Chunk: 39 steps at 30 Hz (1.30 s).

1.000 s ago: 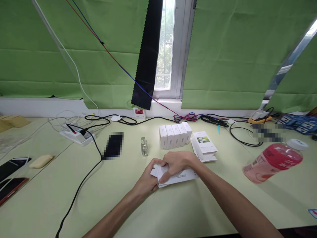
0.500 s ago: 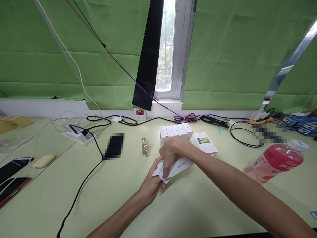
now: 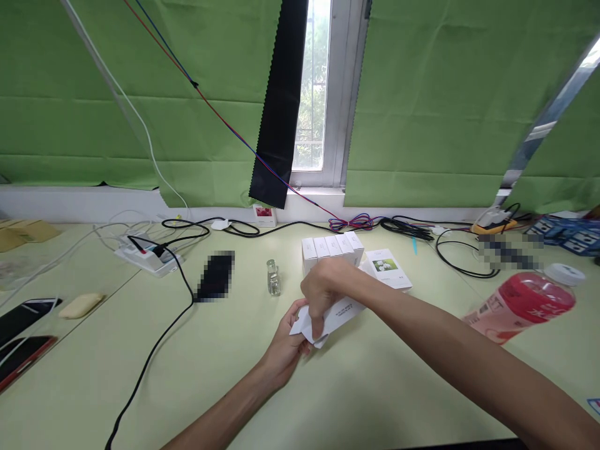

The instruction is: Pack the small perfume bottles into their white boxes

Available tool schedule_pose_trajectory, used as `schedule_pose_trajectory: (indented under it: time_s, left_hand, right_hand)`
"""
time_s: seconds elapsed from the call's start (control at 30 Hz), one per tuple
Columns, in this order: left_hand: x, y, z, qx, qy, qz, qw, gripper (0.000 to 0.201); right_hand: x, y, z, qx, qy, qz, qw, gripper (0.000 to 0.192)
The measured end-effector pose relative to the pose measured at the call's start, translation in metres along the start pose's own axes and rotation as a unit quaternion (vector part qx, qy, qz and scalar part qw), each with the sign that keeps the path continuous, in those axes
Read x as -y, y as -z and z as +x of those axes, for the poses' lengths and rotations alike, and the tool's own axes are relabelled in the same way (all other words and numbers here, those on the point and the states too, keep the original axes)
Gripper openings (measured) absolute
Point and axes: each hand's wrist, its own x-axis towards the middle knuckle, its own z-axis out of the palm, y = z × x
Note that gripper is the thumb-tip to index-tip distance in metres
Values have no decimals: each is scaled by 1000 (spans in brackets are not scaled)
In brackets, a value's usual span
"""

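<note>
A white cardboard box (image 3: 344, 314) with small print on its side is held tilted above the table, its flaps loose at the near-left end. My left hand (image 3: 287, 342) is closed around that end from the left and below. Over the top comes my right hand (image 3: 323, 289), closed, with a finger pressed down at the flaps; its other fingers are partly hidden. Just behind stands a row of several white boxes (image 3: 328, 245). To their right lies a white box with a flower picture (image 3: 387, 270). A small clear glass bottle (image 3: 274, 279) stands left of my hands.
A pink drink bottle (image 3: 525, 303) is at the right. On the left are a power strip (image 3: 154, 261), a black cable (image 3: 157, 347), phones (image 3: 25, 356) and a pale oval object (image 3: 81, 306). Coiled wires (image 3: 407, 229) run along the back edge below green curtains (image 3: 469, 112).
My right finger has shifted slightly at the box's flaps, which look a little more bent. Both hands keep their hold, and the view has moved very slightly.
</note>
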Motion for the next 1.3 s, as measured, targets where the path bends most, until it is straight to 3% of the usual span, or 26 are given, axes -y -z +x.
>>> schedule_pose_trajectory:
  time_s: [0.23,0.7,1.13,1.3]
  left_hand:
    - [-3,0,0,10,-21,-1,1000,60]
    - [-9,-2,-4,-5,-8,61,998,53]
    - [-16,-5,-13,-54,9,87,995,56]
    - [-17,-1,-11,-43,7,94,995,62]
  right_hand:
    - [-10,-2,3,5,16,8,1000,43]
    - [-27,-13,6,-24,42,30,998,48]
    - [-33,-21,9,-65,35,72,995,50]
    - [-42,-27,15,-77,48,86,992,58]
